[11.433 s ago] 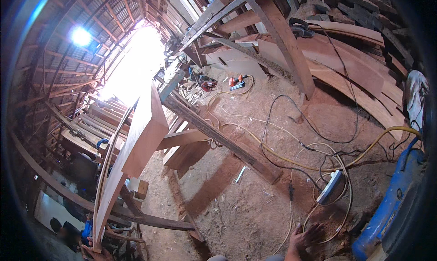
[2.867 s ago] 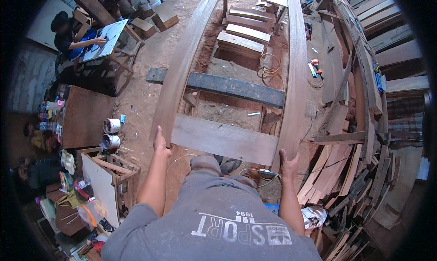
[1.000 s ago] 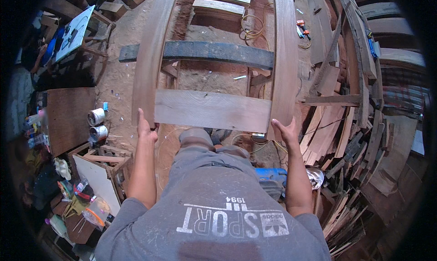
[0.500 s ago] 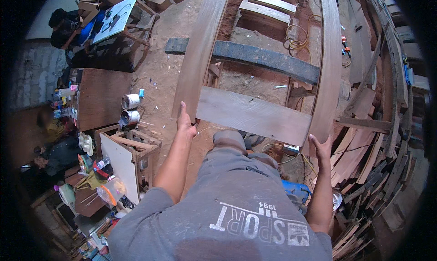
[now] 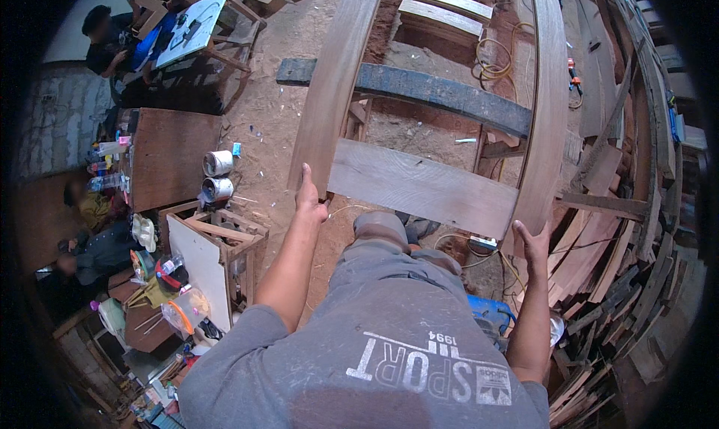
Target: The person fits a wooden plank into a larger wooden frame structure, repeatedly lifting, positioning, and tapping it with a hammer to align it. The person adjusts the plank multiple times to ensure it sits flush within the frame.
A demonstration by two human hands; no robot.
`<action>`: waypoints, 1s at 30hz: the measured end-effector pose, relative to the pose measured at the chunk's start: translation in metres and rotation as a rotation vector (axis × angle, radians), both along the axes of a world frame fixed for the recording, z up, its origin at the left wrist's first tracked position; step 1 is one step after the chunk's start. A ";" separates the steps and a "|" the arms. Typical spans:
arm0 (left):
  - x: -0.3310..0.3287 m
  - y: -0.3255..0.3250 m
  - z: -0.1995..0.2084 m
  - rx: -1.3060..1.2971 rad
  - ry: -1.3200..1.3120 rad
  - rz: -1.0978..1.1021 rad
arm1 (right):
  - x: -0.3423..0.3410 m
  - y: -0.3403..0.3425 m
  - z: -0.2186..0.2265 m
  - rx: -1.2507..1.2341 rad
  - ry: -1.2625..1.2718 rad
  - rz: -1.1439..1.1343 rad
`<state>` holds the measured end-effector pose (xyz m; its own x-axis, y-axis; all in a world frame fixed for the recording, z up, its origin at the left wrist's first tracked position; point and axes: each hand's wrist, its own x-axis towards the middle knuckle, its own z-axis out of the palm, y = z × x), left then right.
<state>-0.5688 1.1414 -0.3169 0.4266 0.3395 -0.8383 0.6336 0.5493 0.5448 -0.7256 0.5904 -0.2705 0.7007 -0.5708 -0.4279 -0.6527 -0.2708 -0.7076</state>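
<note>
A large wooden frame lies in front of me, made of a long left board (image 5: pixel 329 92), a long right board (image 5: pixel 547 92) and a wide cross board (image 5: pixel 423 187) between them at the near end. My left hand (image 5: pixel 310 197) grips the near end of the left board, thumb up along its edge and the other fingers mostly hidden beneath. At the right board's near end, my right hand (image 5: pixel 532 242) holds on with its thumb raised and its fingers largely out of sight. Under the frame runs a dark, worn beam (image 5: pixel 442 93), crossing from side to side.
Stacked planks (image 5: pixel 442 17) lie beyond the beam, near a coiled yellow hose (image 5: pixel 494 61). Scrap wood (image 5: pixel 622 294) heaps up at right. Two paint-spattered cans (image 5: pixel 218 176) stand left, by a cluttered bench. Another person (image 5: pixel 105 43) works at far left beside a white board (image 5: pixel 193 28).
The whole view has shifted slightly, with the frame and hands a little farther right in the picture. Both hands keep their hold. The person at far left shows more fully.
</note>
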 end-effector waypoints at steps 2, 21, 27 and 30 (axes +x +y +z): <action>-0.001 0.004 -0.004 -0.022 -0.006 -0.018 | -0.002 -0.003 -0.005 -0.015 -0.019 0.021; -0.005 -0.010 0.003 0.032 -0.098 0.022 | -0.008 -0.011 -0.016 -0.037 0.030 0.041; -0.007 -0.015 0.001 0.099 -0.115 0.083 | -0.010 -0.012 -0.022 -0.046 0.028 0.010; -0.007 -0.011 -0.001 0.051 -0.127 0.051 | -0.011 -0.011 -0.024 -0.128 0.040 -0.004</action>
<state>-0.5760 1.1307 -0.3177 0.5094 0.4043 -0.7597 0.5294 0.5487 0.6470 -0.7363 0.5797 -0.2943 0.6819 -0.6254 -0.3793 -0.6813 -0.3543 -0.6406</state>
